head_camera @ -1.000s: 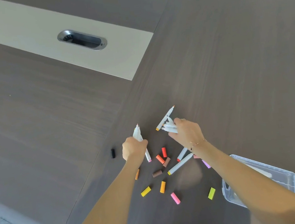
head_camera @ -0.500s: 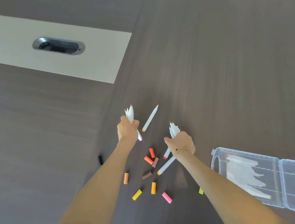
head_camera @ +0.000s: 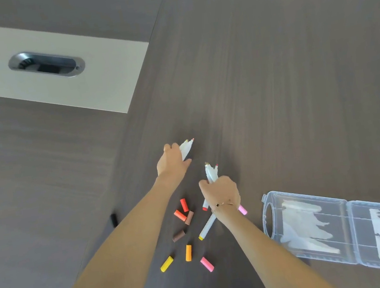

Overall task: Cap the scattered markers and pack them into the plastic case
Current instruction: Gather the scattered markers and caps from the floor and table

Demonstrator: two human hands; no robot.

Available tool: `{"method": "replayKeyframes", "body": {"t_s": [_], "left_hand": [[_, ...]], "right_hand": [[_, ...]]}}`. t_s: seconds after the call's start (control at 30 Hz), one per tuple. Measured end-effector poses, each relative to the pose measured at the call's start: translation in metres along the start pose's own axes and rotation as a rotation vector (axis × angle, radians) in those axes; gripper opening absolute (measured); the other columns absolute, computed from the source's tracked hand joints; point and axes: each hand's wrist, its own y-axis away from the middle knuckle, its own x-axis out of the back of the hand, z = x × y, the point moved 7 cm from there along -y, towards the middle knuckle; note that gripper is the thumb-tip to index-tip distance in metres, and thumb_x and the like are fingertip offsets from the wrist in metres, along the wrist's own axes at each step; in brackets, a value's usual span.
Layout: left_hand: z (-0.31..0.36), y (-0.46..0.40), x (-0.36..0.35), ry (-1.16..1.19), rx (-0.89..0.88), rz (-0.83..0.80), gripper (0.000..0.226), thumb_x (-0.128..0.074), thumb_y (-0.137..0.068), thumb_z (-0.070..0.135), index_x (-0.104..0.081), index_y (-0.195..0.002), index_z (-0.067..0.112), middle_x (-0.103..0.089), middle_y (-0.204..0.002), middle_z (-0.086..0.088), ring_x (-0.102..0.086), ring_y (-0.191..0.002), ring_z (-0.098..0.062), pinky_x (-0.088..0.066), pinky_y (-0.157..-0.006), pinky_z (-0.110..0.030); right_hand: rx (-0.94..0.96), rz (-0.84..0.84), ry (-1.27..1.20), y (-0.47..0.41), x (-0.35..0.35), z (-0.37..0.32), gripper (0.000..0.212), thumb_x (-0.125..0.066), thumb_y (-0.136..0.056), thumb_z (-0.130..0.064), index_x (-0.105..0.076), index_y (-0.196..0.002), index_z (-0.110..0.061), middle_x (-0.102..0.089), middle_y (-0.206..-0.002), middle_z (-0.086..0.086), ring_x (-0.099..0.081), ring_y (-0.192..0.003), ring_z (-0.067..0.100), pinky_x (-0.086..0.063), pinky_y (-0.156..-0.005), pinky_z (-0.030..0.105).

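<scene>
My left hand (head_camera: 171,160) holds a bunch of white uncapped markers (head_camera: 186,148), tips pointing up and right, low over the table. Nearer to me, my right hand (head_camera: 220,190) grips a second bunch of uncapped markers (head_camera: 210,172) upright. One white marker with a yellow end (head_camera: 206,227) lies on the table under my right wrist. Several loose caps lie between my forearms: red (head_camera: 184,205), orange-red (head_camera: 180,215), two brown (head_camera: 179,235), orange (head_camera: 188,252), yellow (head_camera: 166,263), pink (head_camera: 207,264). The clear plastic case (head_camera: 347,226) lies open at the right.
A black cap (head_camera: 114,220) lies apart at the left by the table seam. A beige inset panel with a metal cable grommet (head_camera: 46,64) sits at the far left. Dark wood table (head_camera: 273,83) stretches beyond the hands. Chair legs show at the top right.
The marker that lay alone beyond the caps is no longer on the table; my left hand has reached right over that spot. My right hand has kept its bunch upright.
</scene>
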Motion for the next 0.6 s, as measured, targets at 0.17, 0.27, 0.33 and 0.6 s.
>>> {"method": "replayKeyframes", "body": {"t_s": [0.17, 0.27, 0.33, 0.6], "left_hand": [[0.009, 0.004, -0.001, -0.021, 0.039, -0.027, 0.033, -0.057, -0.084, 0.017, -0.051, -0.113, 0.001, -0.053, -0.108, -0.01, -0.062, -0.093, -0.03, -0.045, -0.067, -0.033], [0.009, 0.008, -0.001, -0.073, 0.044, -0.097, 0.017, -0.058, -0.077, 0.012, -0.055, -0.092, 0.005, -0.05, -0.072, -0.003, -0.063, -0.074, -0.028, -0.042, -0.055, -0.024], [0.004, 0.012, 0.0, -0.032, 0.051, -0.11, 0.014, -0.059, -0.075, 0.014, -0.046, -0.072, 0.008, -0.044, -0.06, -0.001, -0.052, -0.055, -0.022, -0.034, -0.046, -0.02], [-0.036, 0.034, 0.013, 0.384, 0.085, -0.136, 0.027, -0.059, -0.08, 0.022, -0.037, -0.068, 0.014, -0.043, -0.066, 0.001, -0.043, -0.058, -0.017, -0.032, -0.049, -0.024]], "right_hand": [[-0.023, -0.003, -0.019, 0.02, 0.007, 0.025, 0.019, -0.053, -0.077, -0.034, -0.05, -0.073, -0.015, -0.063, -0.073, 0.004, -0.059, -0.055, 0.018, -0.046, -0.05, 0.024], [-0.097, -0.018, 0.001, 0.033, -0.001, 0.053, 0.023, -0.055, -0.083, -0.032, -0.049, -0.097, -0.015, -0.061, -0.081, 0.002, -0.061, -0.062, 0.016, -0.048, -0.051, 0.023], [-0.141, 0.011, -0.016, 0.039, -0.006, 0.065, 0.029, -0.056, -0.085, -0.033, -0.047, -0.104, -0.013, -0.064, -0.086, 0.003, -0.066, -0.069, 0.02, -0.054, -0.057, 0.027], [-0.154, -0.006, 0.03, 0.044, -0.03, 0.065, 0.036, -0.058, -0.085, -0.035, -0.051, -0.109, -0.009, -0.065, -0.103, 0.008, -0.065, -0.093, 0.026, -0.051, -0.071, 0.031]]}}
